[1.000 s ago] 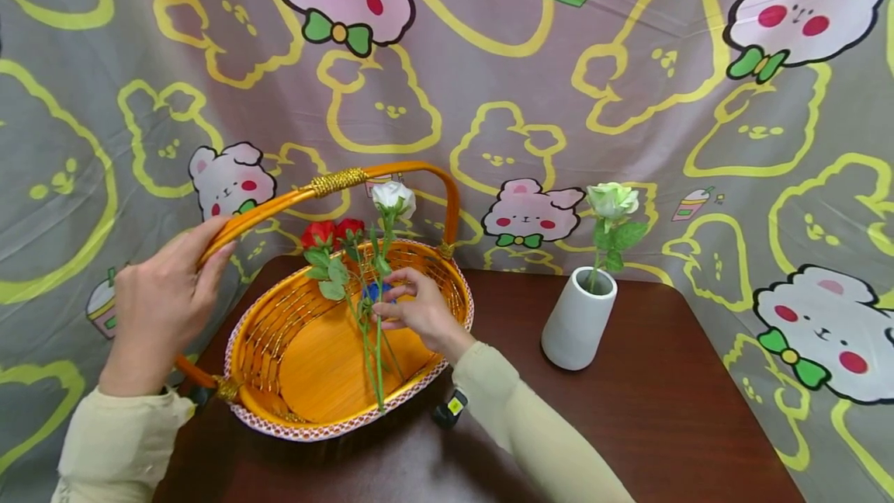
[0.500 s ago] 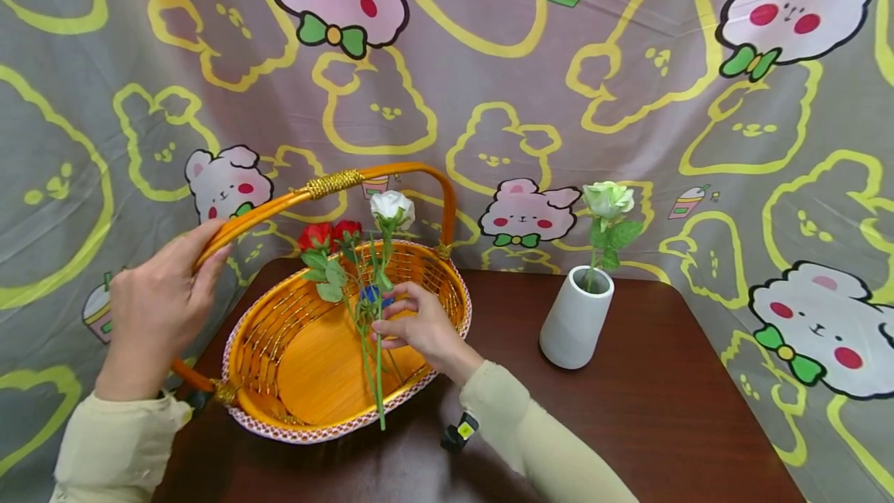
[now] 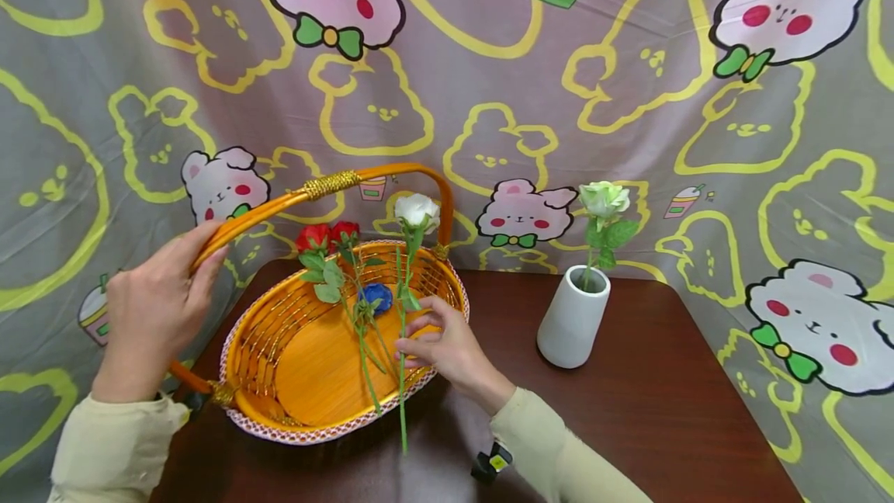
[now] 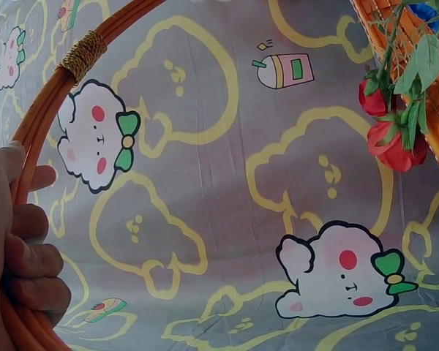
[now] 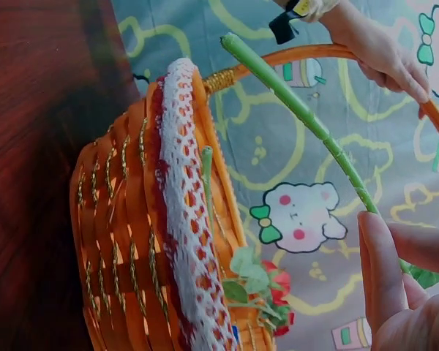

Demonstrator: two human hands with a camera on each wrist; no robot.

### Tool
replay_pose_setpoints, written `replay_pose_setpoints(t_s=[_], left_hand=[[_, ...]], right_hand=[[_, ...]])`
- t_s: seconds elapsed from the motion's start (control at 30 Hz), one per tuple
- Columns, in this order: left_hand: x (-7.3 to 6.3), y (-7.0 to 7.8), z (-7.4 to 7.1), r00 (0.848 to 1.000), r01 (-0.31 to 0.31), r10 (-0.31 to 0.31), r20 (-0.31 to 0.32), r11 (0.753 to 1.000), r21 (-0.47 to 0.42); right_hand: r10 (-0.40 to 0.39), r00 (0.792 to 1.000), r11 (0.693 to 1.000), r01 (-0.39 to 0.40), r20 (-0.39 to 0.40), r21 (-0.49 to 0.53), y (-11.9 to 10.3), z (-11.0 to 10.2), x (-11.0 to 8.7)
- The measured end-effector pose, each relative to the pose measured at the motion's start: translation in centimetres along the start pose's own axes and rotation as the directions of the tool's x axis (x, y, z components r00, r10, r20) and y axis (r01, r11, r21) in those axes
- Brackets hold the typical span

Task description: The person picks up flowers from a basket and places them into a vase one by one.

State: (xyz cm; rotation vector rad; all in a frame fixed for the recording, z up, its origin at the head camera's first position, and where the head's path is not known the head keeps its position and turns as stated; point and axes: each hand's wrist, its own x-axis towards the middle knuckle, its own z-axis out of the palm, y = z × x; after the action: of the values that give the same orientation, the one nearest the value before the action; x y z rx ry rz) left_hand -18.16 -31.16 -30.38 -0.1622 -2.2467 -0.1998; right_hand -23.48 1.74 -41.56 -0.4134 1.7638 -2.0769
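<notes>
My left hand [image 3: 157,297] grips the orange handle [image 3: 268,216] of a woven basket [image 3: 244,352], and in the left wrist view its fingers curl round the cane. My right hand [image 3: 450,348] pinches the green stem of a white rose [image 3: 417,212] over the basket's right side. The stem's cut end [image 5: 238,47] points up in the right wrist view. Inside the basket, red roses [image 3: 327,236] lean on the far left rim, and a blue rose [image 3: 378,298] lies near the back.
A white vase [image 3: 573,324] with a pale green rose [image 3: 604,199] stands right of the basket on the dark brown table [image 3: 642,394]. Behind hangs a cartoon-print cloth [image 3: 447,60]. A black strap device [image 3: 491,463] is on the right wrist.
My right hand has moved right and slightly toward me with the white rose, away from the other stems. The blue rose now shows more fully. My left hand stays on the handle.
</notes>
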Motion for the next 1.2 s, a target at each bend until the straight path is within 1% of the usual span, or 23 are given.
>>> replay_pose_setpoints(t_s=[0.33,0.5,0.67,0.83,1.03,1.13,1.2], left_hand=[[-0.1,0.0,-0.2,1.000,0.001,-0.001,0.001,1.000,-0.002],[0.0,0.1,-0.2,1.000,0.004,-0.004,0.007,1.000,0.002],[-0.1,0.0,-0.1,1.000,-0.006,0.006,-0.006,1.000,0.001],[-0.1,-0.1,0.0,1.000,0.002,-0.002,-0.004,1.000,0.004],[0.0,0.2,-0.2,1.000,0.010,-0.010,0.007,1.000,0.006],[0.0,0.3,-0.2,1.000,0.006,-0.006,0.005,1.000,0.001],[0.0,0.3,-0.3,1.000,0.003,-0.003,-0.001,1.000,-0.004]], right_hand=[[-0.055,0.998,0.997,0.054,-0.021,-0.049,-1.4,-3.6,-2.1],[-0.082,0.994,0.995,0.077,-0.076,-0.065,-2.4,-5.3,-3.0],[-0.103,0.983,0.995,0.101,-0.152,-0.019,-2.8,-7.0,-3.6],[-0.132,0.970,0.991,0.133,-0.204,-0.010,-3.1,-8.7,-4.2],[-0.168,0.956,0.986,0.161,-0.242,-0.046,-3.6,-10.5,-5.2],[-0.186,0.945,0.981,0.166,-0.267,-0.098,-4.1,-11.2,-5.9],[-0.204,0.935,0.976,0.172,-0.290,-0.135,-4.3,-11.8,-6.4]])
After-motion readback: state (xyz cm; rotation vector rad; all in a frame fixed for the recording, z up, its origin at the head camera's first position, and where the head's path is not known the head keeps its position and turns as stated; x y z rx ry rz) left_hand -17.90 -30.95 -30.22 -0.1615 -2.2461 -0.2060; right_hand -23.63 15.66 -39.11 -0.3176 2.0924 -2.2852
